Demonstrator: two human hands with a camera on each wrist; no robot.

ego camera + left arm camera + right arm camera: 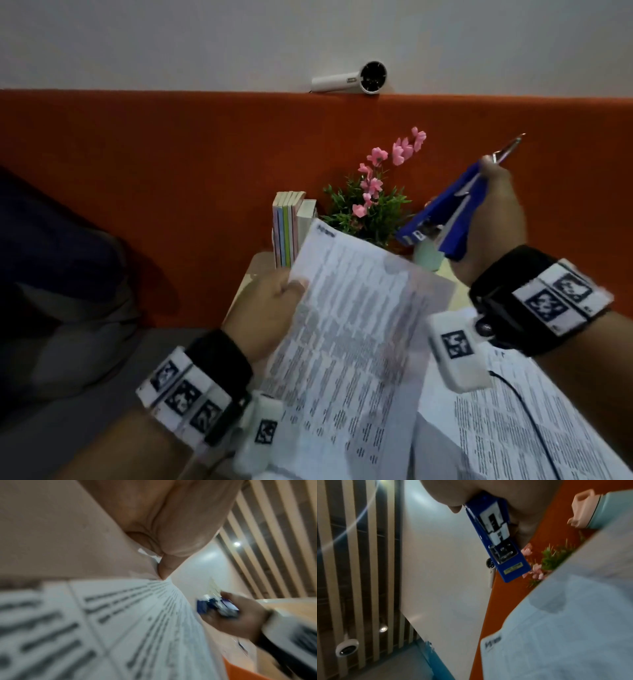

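Observation:
My left hand (pixel 270 301) pinches the left edge of a stack of printed sheets (pixel 346 325), thumb on top, and holds it tilted up off the table. In the left wrist view the printed sheets (pixel 120 622) run away from the thumb (pixel 164 568), blurred. My right hand (pixel 493 212) is raised above the far right corner of the stack and grips a blue stapler (pixel 442 212), its front end pointing down-left toward the paper. The blue stapler (pixel 501 545) shows its metal underside in the right wrist view. A silvery pen-like tip (pixel 507 147) sticks out above that hand.
More printed pages (pixel 513 428) lie on the table at lower right. A pot of pink flowers (pixel 373 202) and a row of upright books (pixel 291 233) stand at the table's far end against an orange partition (pixel 171 171). A small white fan (pixel 352 80) rests on the partition's top.

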